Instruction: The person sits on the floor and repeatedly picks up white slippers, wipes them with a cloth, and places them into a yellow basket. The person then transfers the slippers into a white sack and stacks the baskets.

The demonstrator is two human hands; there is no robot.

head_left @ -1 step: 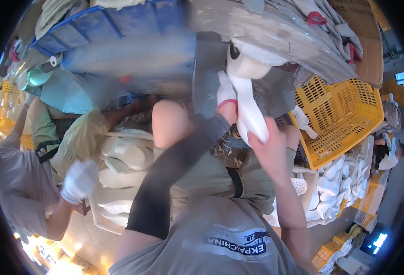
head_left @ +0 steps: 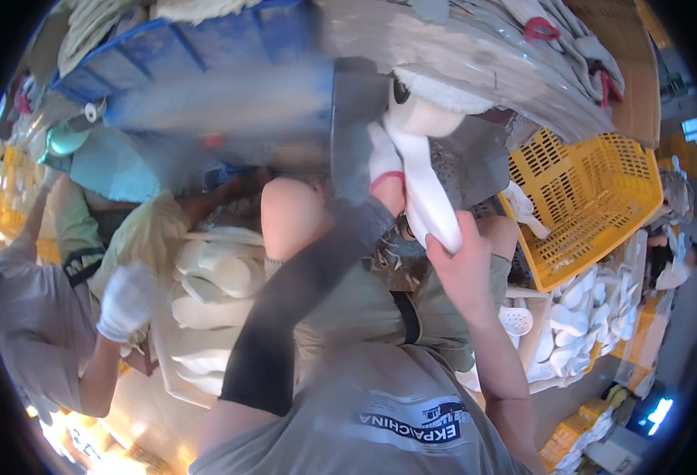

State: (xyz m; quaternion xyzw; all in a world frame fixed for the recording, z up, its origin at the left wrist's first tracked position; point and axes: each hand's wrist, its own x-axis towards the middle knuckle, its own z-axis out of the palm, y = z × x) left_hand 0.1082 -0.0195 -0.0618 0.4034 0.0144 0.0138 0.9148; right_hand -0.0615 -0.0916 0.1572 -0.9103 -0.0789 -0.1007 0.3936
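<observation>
The white piece [head_left: 428,198] slants above the lap [head_left: 344,309], its long axis going from the white wheel [head_left: 429,120] to lower right. The right hand [head_left: 461,257] grasps its lower end; whether the left hand [head_left: 385,165] grips, I cannot tell. A yellow basket [head_left: 540,269] tilts at right.

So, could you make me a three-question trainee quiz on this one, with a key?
1. Which of the person's hands grips the near end of the white piece?
2. The slotted crate beside the right knee is: A blue; B yellow; C green.
3. True or false: both of the person's hands are gloved.

Key
1. The right hand.
2. B.
3. False: the left hand is gloved, the right is bare.
</observation>
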